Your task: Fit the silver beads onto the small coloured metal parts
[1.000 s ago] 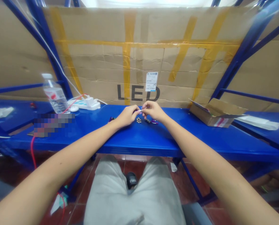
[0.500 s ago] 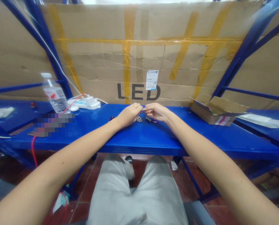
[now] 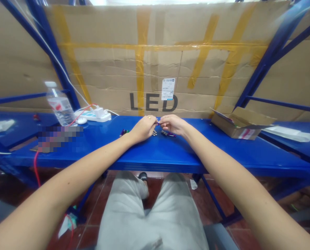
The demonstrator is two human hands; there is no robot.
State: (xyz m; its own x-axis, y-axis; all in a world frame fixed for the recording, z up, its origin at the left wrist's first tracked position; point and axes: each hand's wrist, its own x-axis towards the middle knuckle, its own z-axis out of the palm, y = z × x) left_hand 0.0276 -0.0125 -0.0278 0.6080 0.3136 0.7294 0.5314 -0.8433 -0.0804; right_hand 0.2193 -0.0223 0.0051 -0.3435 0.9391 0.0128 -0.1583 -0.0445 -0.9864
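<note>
My left hand (image 3: 145, 127) and my right hand (image 3: 172, 124) meet fingertip to fingertip above the blue table (image 3: 155, 156). Between their pinched fingers is a small purple piece (image 3: 158, 123), mostly hidden by the fingers. A cluster of small silvery parts (image 3: 154, 133) lies on the table just under my left fingers. Beneath my right hand are dark and purple slim pieces (image 3: 168, 133). More small purple and green pieces (image 3: 124, 132) lie to the left of my left hand, partly behind it.
An open cardboard box (image 3: 245, 123) sits at the right. At the left stand a water bottle (image 3: 59, 106) and a white power strip (image 3: 95, 115) with cables. A large carton marked LED (image 3: 113, 76) rises behind the table, between blue frame posts.
My left hand has shifted slightly to the right, and more of the purple and green pieces beside it shows. My right hand has hardly moved.
</note>
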